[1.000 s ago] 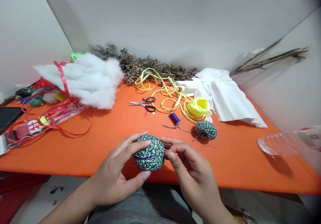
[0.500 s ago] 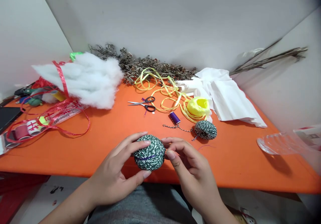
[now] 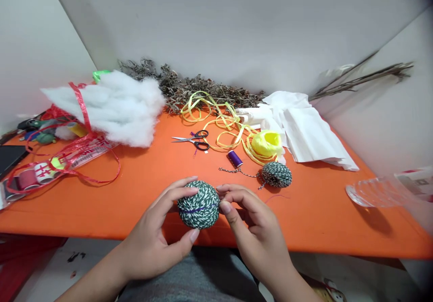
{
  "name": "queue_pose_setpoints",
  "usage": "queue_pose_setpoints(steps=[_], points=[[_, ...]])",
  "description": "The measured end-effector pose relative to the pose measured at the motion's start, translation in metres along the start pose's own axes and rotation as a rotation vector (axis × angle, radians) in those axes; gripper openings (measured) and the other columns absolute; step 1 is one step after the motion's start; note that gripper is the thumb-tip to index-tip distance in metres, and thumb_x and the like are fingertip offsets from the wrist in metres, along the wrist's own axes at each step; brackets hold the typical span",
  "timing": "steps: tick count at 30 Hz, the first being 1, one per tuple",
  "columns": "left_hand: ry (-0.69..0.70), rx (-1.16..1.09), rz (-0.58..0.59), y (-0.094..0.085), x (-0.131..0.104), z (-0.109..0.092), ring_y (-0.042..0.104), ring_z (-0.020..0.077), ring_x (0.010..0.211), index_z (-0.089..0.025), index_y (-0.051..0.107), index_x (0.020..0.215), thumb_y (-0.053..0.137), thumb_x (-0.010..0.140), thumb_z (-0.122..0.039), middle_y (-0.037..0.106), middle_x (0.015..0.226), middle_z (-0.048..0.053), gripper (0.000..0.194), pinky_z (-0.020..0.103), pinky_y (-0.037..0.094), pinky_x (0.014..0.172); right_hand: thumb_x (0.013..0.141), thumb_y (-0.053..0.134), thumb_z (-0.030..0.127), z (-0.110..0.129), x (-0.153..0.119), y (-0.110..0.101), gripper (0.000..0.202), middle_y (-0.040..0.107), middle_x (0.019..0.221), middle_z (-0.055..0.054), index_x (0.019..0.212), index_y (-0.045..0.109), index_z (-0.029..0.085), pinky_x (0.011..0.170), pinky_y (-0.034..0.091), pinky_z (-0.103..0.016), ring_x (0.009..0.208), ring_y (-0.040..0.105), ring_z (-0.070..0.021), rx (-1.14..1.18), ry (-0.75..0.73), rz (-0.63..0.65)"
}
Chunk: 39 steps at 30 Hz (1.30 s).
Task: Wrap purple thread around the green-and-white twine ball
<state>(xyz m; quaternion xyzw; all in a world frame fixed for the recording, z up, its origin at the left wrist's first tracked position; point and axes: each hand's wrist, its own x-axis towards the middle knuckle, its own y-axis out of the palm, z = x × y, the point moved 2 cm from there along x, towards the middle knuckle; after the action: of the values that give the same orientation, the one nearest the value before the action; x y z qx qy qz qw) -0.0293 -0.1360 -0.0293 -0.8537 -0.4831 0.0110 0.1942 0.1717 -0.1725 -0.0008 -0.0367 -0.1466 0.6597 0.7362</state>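
A round ball of green and white yarn [image 3: 199, 205], with a purple thread line across its front, is held above the table's front edge. My left hand [image 3: 158, 234] grips it from the left, fingers on top and thumb below. At its right side my right hand [image 3: 252, 223] has thumb and index finger pinched together against the ball; whatever lies between those fingertips is too small to make out. Beyond the hands lie a purple thread spool [image 3: 235, 159], a second green and white yarn ball [image 3: 276, 174] with a loose twisted end, and black-handled scissors [image 3: 194, 140].
On the orange table [image 3: 314, 211] are white stuffing [image 3: 125, 108], red ribbon [image 3: 81, 108] over thread spools, yellow ribbon [image 3: 267, 144], white cloth [image 3: 314, 135] and dried twigs [image 3: 209, 90] along the wall. A clear plastic cup [image 3: 379, 192] lies at the right.
The held ball has turned and shifted slightly left, so its purple line sits more level and reaches further right. My right hand has moved slightly left with it.
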Motion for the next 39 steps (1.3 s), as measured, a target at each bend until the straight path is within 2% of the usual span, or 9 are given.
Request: queue_pose_setpoints(steps=[5, 9, 17, 21, 26, 29, 34, 36, 39], points=[[-0.116, -0.112, -0.111, 0.014, 0.003, 0.005, 0.05, 0.0313, 0.139, -0.035, 0.043, 0.124, 0.085, 0.073, -0.025, 0.045, 0.153, 0.01, 0.067, 0.047, 0.045, 0.111, 0.098, 0.057, 0.019, 0.002, -0.002, 0.003, 0.01, 0.07, 0.109, -0.006, 0.093, 0.065, 0.023, 0.077, 0.06, -0.019, 0.104, 0.068, -0.0158, -0.097, -0.077, -0.003], [-0.159, -0.197, -0.176, 0.022, 0.007, 0.003, 0.057, 0.0265, 0.132, -0.033, 0.04, 0.117, 0.08, 0.078, -0.023, 0.049, 0.148, 0.008, 0.057, 0.045, 0.045, 0.111, 0.098, 0.057, 0.019, 0.003, -0.001, 0.003, 0.01, 0.07, 0.108, -0.006, 0.093, 0.065, 0.023, 0.076, 0.06, -0.018, 0.103, 0.068, -0.0153, -0.092, -0.089, 0.002], [-0.177, -0.354, -0.149, 0.021, 0.002, -0.003, 0.052, 0.0222, 0.136, -0.034, 0.036, 0.118, 0.077, 0.079, -0.015, 0.047, 0.148, 0.007, 0.059, 0.034, 0.048, 0.108, 0.098, 0.058, 0.019, 0.006, -0.001, -0.001, 0.011, 0.07, 0.108, -0.006, 0.092, 0.066, 0.023, 0.078, 0.06, -0.02, 0.101, 0.07, -0.0148, -0.034, -0.059, 0.009], [-0.119, -0.385, -0.083, 0.02, 0.0, 0.002, 0.048, 0.0229, 0.14, -0.036, 0.034, 0.123, 0.075, 0.081, -0.013, 0.042, 0.15, 0.007, 0.063, 0.035, 0.047, 0.109, 0.098, 0.059, 0.019, 0.008, -0.001, -0.001, 0.011, 0.071, 0.107, -0.004, 0.09, 0.065, 0.023, 0.082, 0.057, -0.02, 0.101, 0.069, -0.0135, -0.04, -0.068, 0.024], [-0.022, -0.309, -0.084, 0.019, -0.002, 0.006, 0.043, 0.0264, 0.142, -0.039, 0.035, 0.138, 0.073, 0.08, -0.011, 0.039, 0.148, 0.008, 0.075, 0.042, 0.041, 0.115, 0.098, 0.059, 0.019, 0.012, -0.001, 0.0, 0.013, 0.071, 0.103, -0.002, 0.086, 0.064, 0.024, 0.086, 0.055, -0.022, 0.1, 0.068, -0.0134, -0.035, -0.075, 0.033], [0.055, -0.246, -0.089, 0.017, -0.001, 0.005, 0.042, 0.0283, 0.141, -0.038, 0.041, 0.136, 0.072, 0.077, -0.009, 0.04, 0.146, 0.007, 0.073, 0.045, 0.036, 0.118, 0.098, 0.059, 0.021, 0.012, -0.002, 0.001, 0.014, 0.071, 0.105, -0.003, 0.086, 0.064, 0.024, 0.088, 0.054, -0.022, 0.104, 0.068, -0.0142, -0.02, -0.057, 0.041], [0.11, -0.276, -0.091, 0.017, 0.002, 0.004, 0.042, 0.029, 0.141, -0.037, 0.041, 0.132, 0.071, 0.075, -0.005, 0.04, 0.145, 0.008, 0.072, 0.043, 0.039, 0.114, 0.098, 0.06, 0.021, 0.01, -0.004, 0.002, 0.013, 0.071, 0.113, -0.004, 0.087, 0.064, 0.024, 0.091, 0.054, -0.022, 0.114, 0.066, -0.0157, 0.02, -0.015, 0.068], [0.091, -0.313, -0.091, 0.018, 0.002, 0.003, 0.042, 0.0306, 0.141, -0.036, 0.041, 0.131, 0.071, 0.076, -0.007, 0.039, 0.146, 0.008, 0.068, 0.045, 0.039, 0.113, 0.098, 0.059, 0.021, 0.01, -0.004, 0.003, 0.013, 0.07, 0.113, -0.005, 0.087, 0.064, 0.023, 0.09, 0.056, -0.022, 0.114, 0.066, -0.016, 0.04, -0.011, 0.077], [-0.004, -0.4, -0.081, 0.019, 0.003, 0.002, 0.039, 0.0337, 0.143, -0.036, 0.04, 0.134, 0.075, 0.08, -0.026, 0.037, 0.152, 0.008, 0.066, 0.047, 0.036, 0.115, 0.098, 0.058, 0.02, 0.01, -0.004, 0.004, 0.011, 0.07, 0.113, -0.006, 0.09, 0.065, 0.023, 0.088, 0.057, -0.024, 0.111, 0.067, -0.0169, 0.023, -0.037, 0.068]])
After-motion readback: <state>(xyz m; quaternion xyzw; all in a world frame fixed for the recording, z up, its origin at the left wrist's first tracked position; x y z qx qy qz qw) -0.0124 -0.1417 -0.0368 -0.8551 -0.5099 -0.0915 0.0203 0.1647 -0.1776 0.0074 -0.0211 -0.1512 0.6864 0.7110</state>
